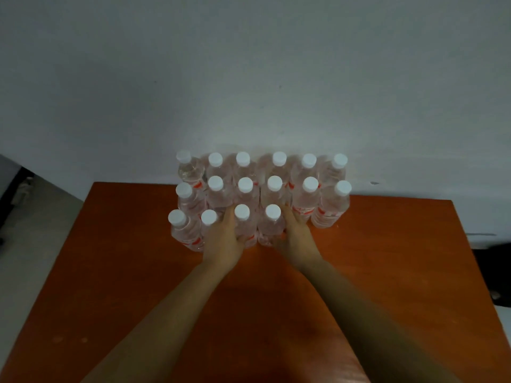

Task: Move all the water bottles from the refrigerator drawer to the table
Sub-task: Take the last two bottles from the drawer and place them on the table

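Head view: sixteen white-capped water bottles [307, 200] upright in three rows at far end of orange table [387, 272], backed by grey wall [249, 78]. Left hand [224, 234] curled round third front-row bottle [244, 225], right hand [296, 234] curled round fourth front-row bottle [272, 225]. Both upright, side by side.

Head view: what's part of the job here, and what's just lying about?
Job: sixteen water bottles; orange table; left hand gripping a front bottle; right hand gripping the next bottle.
Lying about: dark object, left edge; dark shape, right edge; both unidentifiable.
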